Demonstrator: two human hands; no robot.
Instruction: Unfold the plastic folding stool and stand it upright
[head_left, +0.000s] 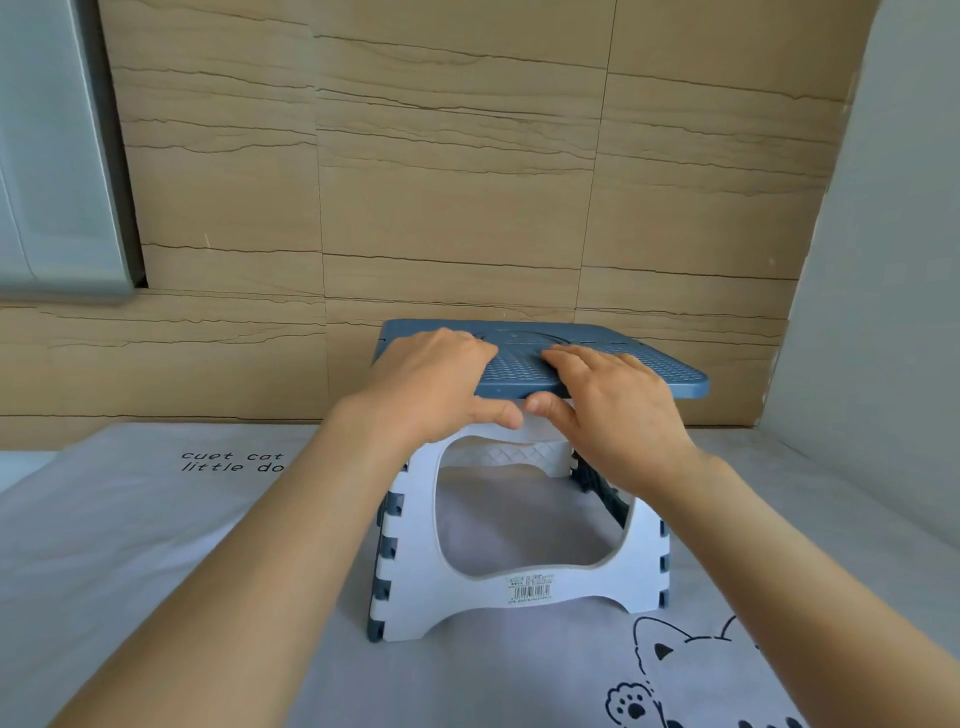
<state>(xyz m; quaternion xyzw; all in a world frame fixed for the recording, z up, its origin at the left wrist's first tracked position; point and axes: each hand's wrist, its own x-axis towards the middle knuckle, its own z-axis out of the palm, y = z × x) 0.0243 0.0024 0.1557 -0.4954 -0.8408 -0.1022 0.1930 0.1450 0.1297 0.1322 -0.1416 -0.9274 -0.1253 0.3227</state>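
Note:
The plastic folding stool (524, 587) stands upright and spread open on a grey sheet, with white legs, blue hinges and a textured blue seat (665, 371) lying flat on top. My left hand (436, 379) rests on the seat's left half, fingers over the top and thumb under the front edge. My right hand (613, 400) lies on the seat's middle and right, fingers on top, thumb under the front edge, close to the left thumb. Both hands cover much of the seat's near edge.
The grey sheet (156, 545) bears printed words and a cat drawing (691, 675) at the front right. A wood-grain wall (467, 182) rises just behind the stool. A grey panel (57, 156) hangs at the left and a pale wall (883, 260) stands at the right.

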